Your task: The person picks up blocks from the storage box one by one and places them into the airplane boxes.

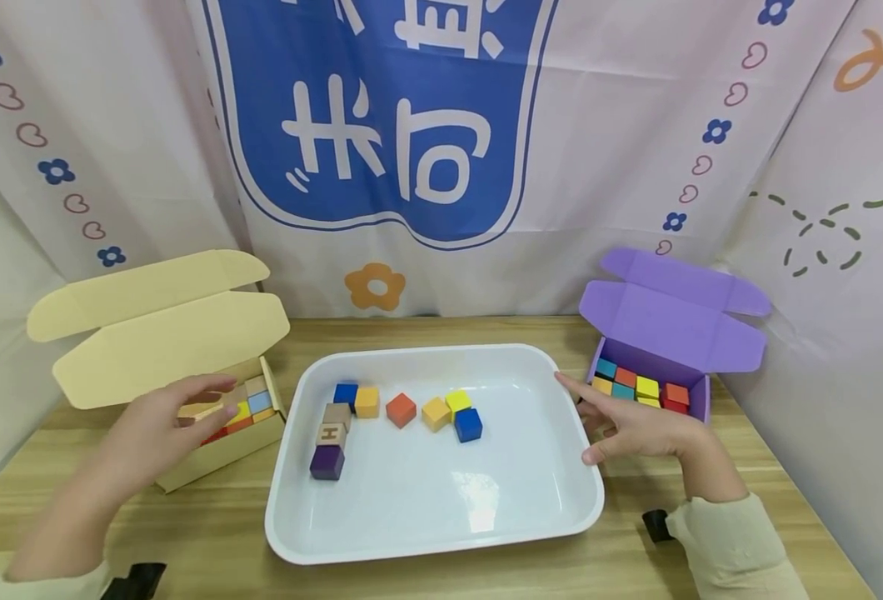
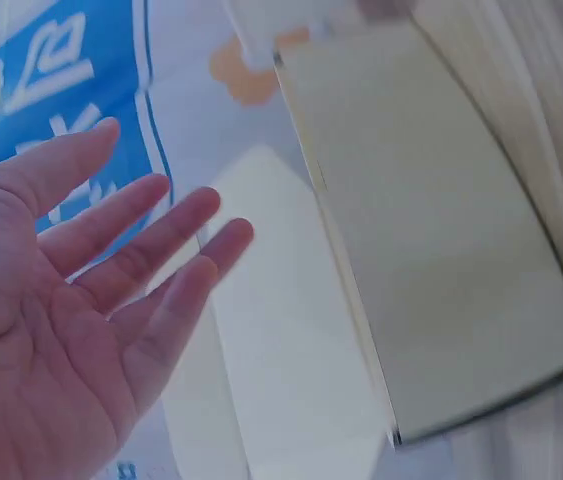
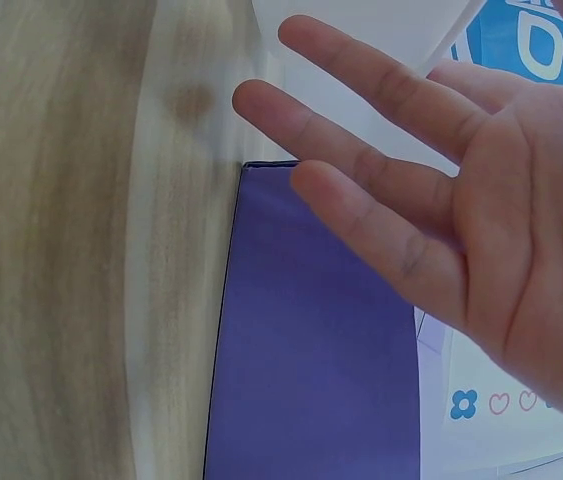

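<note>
My left hand [image 1: 158, 425] hovers over the cream cardboard box [image 1: 220, 454], its fingers loosely extended and holding nothing. Coloured cubes [image 1: 259, 402] fill that box, partly hidden behind the hand. In the left wrist view the palm [image 2: 51, 330] is bare beside the box's side. My right hand [image 1: 640, 425] is between the white tray [image 1: 434, 546] and the purple box [image 1: 700, 400], with index fingertip and thumb at the tray's right rim. Its fingers are spread and bare in the right wrist view, overlapping the purple box side [image 3: 311, 330].
Inside the tray, a dark blue cube [image 1: 346, 395], a yellow-orange one [image 1: 367, 402], plain wood, an H-marked cube [image 1: 331, 435] and a purple cube [image 1: 326, 462] form a corner. A red cube [image 1: 401, 410] sits apart, left of a small cluster [image 1: 449, 410]. A printed cloth [image 1: 599, 167] hangs behind.
</note>
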Tool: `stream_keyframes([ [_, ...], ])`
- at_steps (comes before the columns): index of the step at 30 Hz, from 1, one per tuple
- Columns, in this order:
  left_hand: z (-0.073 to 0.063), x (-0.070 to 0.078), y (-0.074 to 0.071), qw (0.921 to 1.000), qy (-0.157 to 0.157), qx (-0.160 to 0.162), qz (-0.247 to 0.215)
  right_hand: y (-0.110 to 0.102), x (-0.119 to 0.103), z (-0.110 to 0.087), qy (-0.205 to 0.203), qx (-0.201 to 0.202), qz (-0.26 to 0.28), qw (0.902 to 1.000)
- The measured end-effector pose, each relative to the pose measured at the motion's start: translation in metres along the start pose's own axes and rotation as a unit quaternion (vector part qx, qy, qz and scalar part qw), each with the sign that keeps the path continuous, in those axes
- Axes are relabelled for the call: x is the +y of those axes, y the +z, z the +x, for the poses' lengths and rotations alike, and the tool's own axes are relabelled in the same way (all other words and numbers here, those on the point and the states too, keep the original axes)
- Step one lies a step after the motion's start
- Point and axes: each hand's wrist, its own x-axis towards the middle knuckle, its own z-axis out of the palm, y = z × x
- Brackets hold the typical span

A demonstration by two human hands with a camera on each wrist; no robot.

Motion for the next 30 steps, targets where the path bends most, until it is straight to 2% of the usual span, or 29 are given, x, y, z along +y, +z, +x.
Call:
stream_keyframes([
  [2, 0.0, 0.009, 0.007, 0.9995, 0.024, 0.018, -0.008, 0.0, 0.0, 0.0, 0.0, -0.001, 0.0, 1.0],
  [5, 0.0, 0.022, 0.015, 0.9979, 0.057, 0.023, -0.021, 0.0, 0.0, 0.001, 0.003, 0.0, 0.001, 1.0],
  [10, 0.002, 0.041, 0.03, 0.9894, 0.141, 0.021, -0.03, 0.001, 0.0, 0.001, 0.013, 0.003, 0.001, 0.9999],
  [12, 0.004, 0.047, 0.036, 0.9866, 0.16, 0.003, -0.032, 0.001, 0.0, 0.001, 0.01, 0.003, 0.001, 0.9999],
  [14, 0.005, 0.052, 0.041, 0.9858, 0.162, -0.025, -0.036, 0.001, 0.001, 0.001, 0.011, 0.003, 0.002, 0.9999],
  [17, 0.008, 0.058, 0.046, 0.986, 0.138, -0.083, -0.044, 0.001, 0.002, 0.001, 0.009, 0.002, 0.002, 1.0],
  [20, 0.012, 0.062, 0.051, 0.9844, 0.124, -0.118, -0.04, 0.001, 0.002, 0.002, 0.012, 0.003, 0.004, 0.9999],
  [28, 0.02, 0.065, 0.062, 0.9795, 0.136, -0.148, 0.011, 0.001, 0.001, 0.002, 0.015, 0.003, 0.007, 0.9999],
  [30, 0.021, 0.067, 0.063, 0.9799, 0.124, -0.154, 0.025, 0.001, 0.0, 0.001, 0.011, 0.003, 0.002, 0.9999],
])
